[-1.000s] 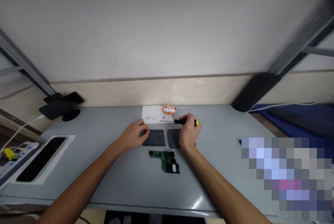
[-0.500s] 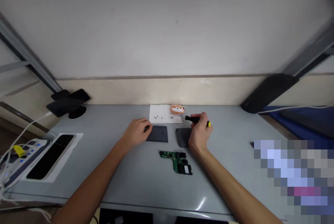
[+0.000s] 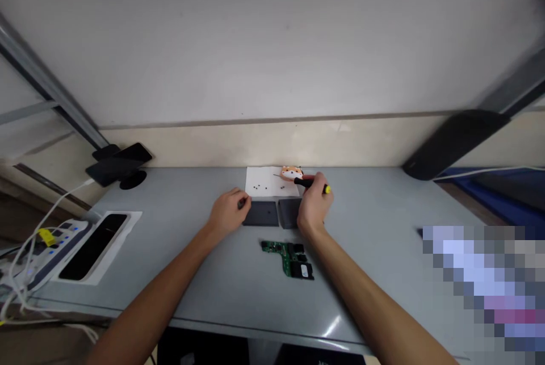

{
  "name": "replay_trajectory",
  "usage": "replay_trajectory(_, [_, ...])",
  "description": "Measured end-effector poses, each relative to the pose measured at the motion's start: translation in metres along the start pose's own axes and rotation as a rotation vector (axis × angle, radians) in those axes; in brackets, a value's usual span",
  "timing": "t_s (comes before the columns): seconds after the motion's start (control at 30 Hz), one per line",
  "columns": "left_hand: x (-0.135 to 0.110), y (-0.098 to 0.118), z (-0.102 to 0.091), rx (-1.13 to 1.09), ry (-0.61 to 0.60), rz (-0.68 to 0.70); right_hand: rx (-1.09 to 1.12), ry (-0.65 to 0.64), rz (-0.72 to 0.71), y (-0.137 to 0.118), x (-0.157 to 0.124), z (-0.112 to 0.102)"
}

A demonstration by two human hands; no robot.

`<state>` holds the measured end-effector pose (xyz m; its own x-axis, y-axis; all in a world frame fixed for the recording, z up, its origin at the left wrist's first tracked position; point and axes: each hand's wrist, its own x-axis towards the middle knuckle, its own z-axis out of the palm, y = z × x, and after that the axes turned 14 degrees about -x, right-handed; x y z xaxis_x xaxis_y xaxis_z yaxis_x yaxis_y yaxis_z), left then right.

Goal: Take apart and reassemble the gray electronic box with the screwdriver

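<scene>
Risk first: tiny dark screws [image 3: 256,187] loose on white paper sheet [image 3: 266,181] at back of grey table [image 3: 179,251]; likely to roll or scatter if sheet is brushed by a wrist or by the screwdriver [image 3: 310,184] tip, which points toward the sheet. Second risk: bare green circuit board [image 3: 288,256] lying unprotected near table's front, between both forearms; could be dragged or knocked by a forearm sliding back. Third: two dark flat case halves side by side, nearly touching; left half [image 3: 261,213] could skid on the smooth surface if pressed only at one corner. Right hand [image 3: 313,206] closed in a narrow grip around the black screwdriver handle with yellow end cap, heel of hand resting over the right half [image 3: 289,213]; fingertip contact with that half hidden by the hand, cannot tell. Left hand [image 3: 227,216] loosely curled, fingers narrow, thumb and forefinger at the left edge of the left half; appears to pinch or steady that corner, exact grip too small to confirm. Small orange animal-shaped item [image 3: 292,172] at far edge of sheet, just beside the screwdriver shaft. Phone on stand [image 3: 119,162] and power strip [image 3: 42,246] well apart at left.
</scene>
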<state>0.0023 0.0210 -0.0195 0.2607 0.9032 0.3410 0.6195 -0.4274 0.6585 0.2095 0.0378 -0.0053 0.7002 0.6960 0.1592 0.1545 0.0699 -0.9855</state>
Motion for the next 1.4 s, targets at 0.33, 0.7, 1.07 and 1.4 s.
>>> replay_trajectory(0.33, [-0.009, 0.019, -0.001, 0.066, 0.067, 0.217, 0.024, 0.043, 0.079, -0.009, -0.008, -0.009])
replay_trajectory(0.7, [-0.048, 0.064, 0.045, -0.006, -0.422, 0.663, 0.052, 0.087, 0.022, -0.002, -0.001, -0.004])
replay_trajectory(1.07, [-0.033, 0.055, 0.029, -0.054, -0.334, 0.62, 0.083, 0.141, 0.094, 0.0, 0.007, -0.001])
replay_trajectory(1.4, [-0.002, 0.005, -0.008, 0.015, -0.079, 0.24, 0.179, 0.09, 0.246, -0.007, 0.013, -0.008])
